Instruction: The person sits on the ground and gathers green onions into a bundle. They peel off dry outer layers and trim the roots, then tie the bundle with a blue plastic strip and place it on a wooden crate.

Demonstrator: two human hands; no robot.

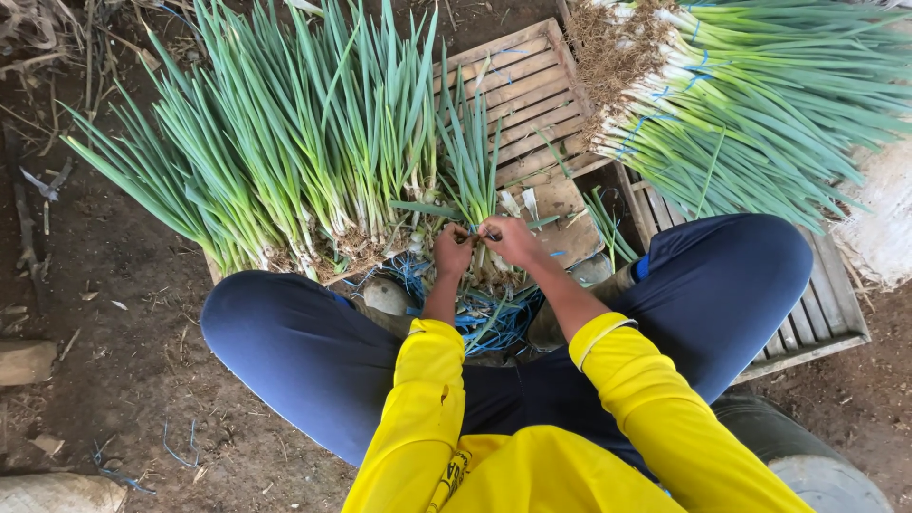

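small scallion bunch (470, 161) between both hands (484, 242) at centre, loose scallion row (285, 142) left on wooden pallet (532, 95), tied scallion bundles (750, 104) far right, tie strings (494, 318) below hands between knees, dirt floor (114, 313) left

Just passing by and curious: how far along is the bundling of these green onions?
Done: tied bundles stacked on the pallet. In hand: left hand and right hand pinch a small bunch. Left: the green onion row, tying unclear; blue ties lie ready.

left hand (452, 251): fingers curled shut | right hand (510, 239): fingers pinched | hands nearly touching, forearms converging
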